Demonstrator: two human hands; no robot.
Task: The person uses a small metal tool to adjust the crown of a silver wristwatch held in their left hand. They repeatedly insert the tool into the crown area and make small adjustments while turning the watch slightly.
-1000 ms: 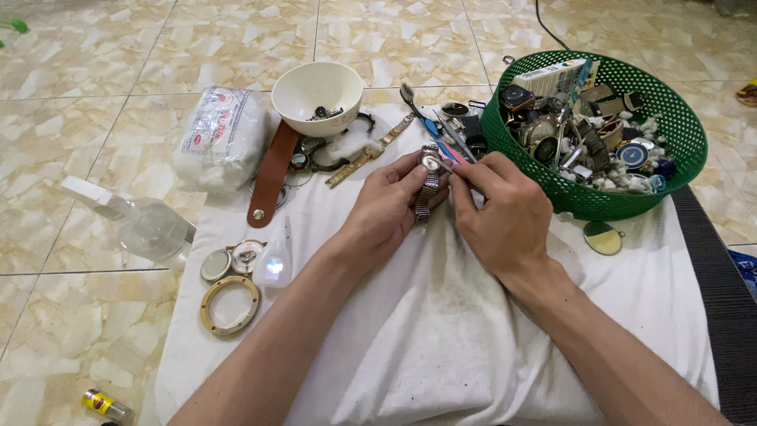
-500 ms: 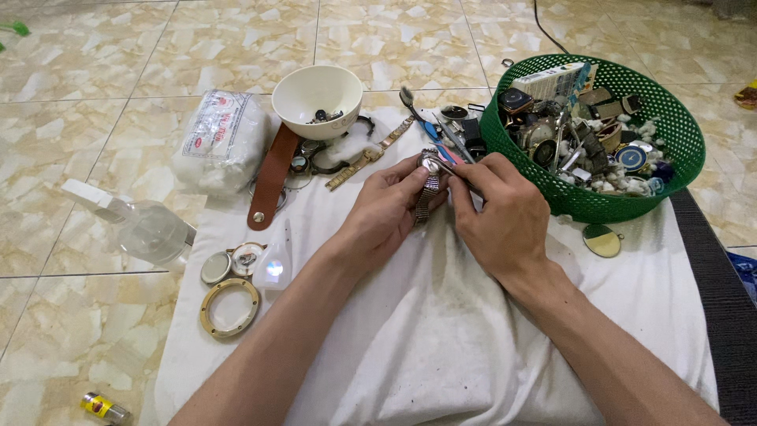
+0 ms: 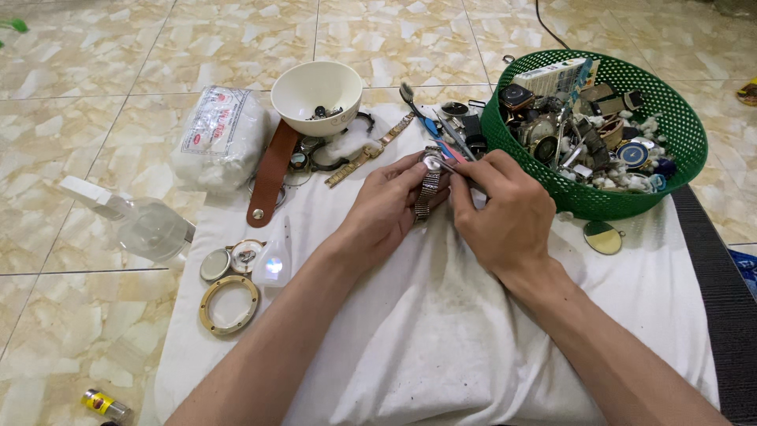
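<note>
Wristwatch: we see a silver wristwatch (image 3: pixel 430 167) with a metal link band at the middle of the white cloth (image 3: pixel 441 347), its round case up and the band hanging down toward 6 o'clock.
Left hand: our left hand (image 3: pixel 384 211) grasps the watch from 8 o'clock, thumb and fingertips closed on the case and the top of the band.
Right hand: our right hand (image 3: pixel 505 213) comes in from 4 o'clock, fingers pinched on a thin metal tool (image 3: pixel 449 166) whose tip touches the case at its 3 o'clock edge.
Watch against fingers: the case sits between both sets of fingertips, the band running down between the two palms.
Basket: a green mesh basket (image 3: pixel 678 138) full of watch parts stands at 2 o'clock, just beside the right hand.
Bowl: a white bowl (image 3: pixel 315 87) stands at 11 o'clock, with a brown leather strap (image 3: pixel 270 172) below it.
Loose pieces: a gold ring bezel (image 3: pixel 229 305) and small round parts lie at 8 o'clock on the cloth.
Floor: a clear spray bottle (image 3: pixel 142 225) lies at 9 o'clock on the tiles.
</note>
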